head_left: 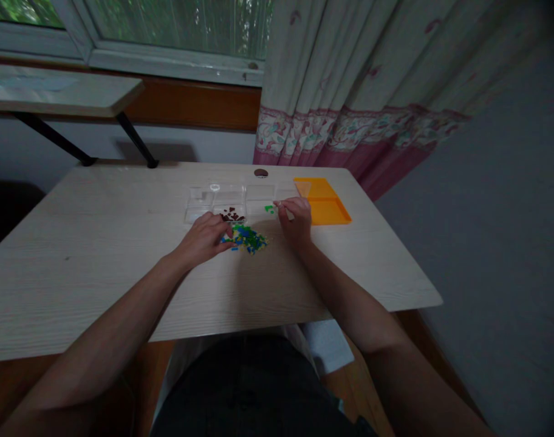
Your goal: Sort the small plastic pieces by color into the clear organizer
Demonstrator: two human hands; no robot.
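A mixed pile of small blue, green and yellow pieces [249, 239] lies on the table in front of the clear compartment tray [261, 193]. My left hand [206, 235] rests at the pile's left edge, its thumb and forefinger apart and touching the pieces there. Brown pieces [232, 216] sit in a front compartment of the tray, just beyond that hand. Over the tray's right part, my right hand [296, 218] is closed in a pinch; whatever is between the fingertips is too small to name. A few bright green pieces [269, 209] lie in the compartment beside those fingertips.
To the right of the tray is a shallow orange tray [329, 209]. A round brown object [261, 173] lies behind the clear tray. On the left, a raised shelf [76, 91] stands on black legs over the pale wooden table [99, 261]. A curtain [331, 91] hangs behind.
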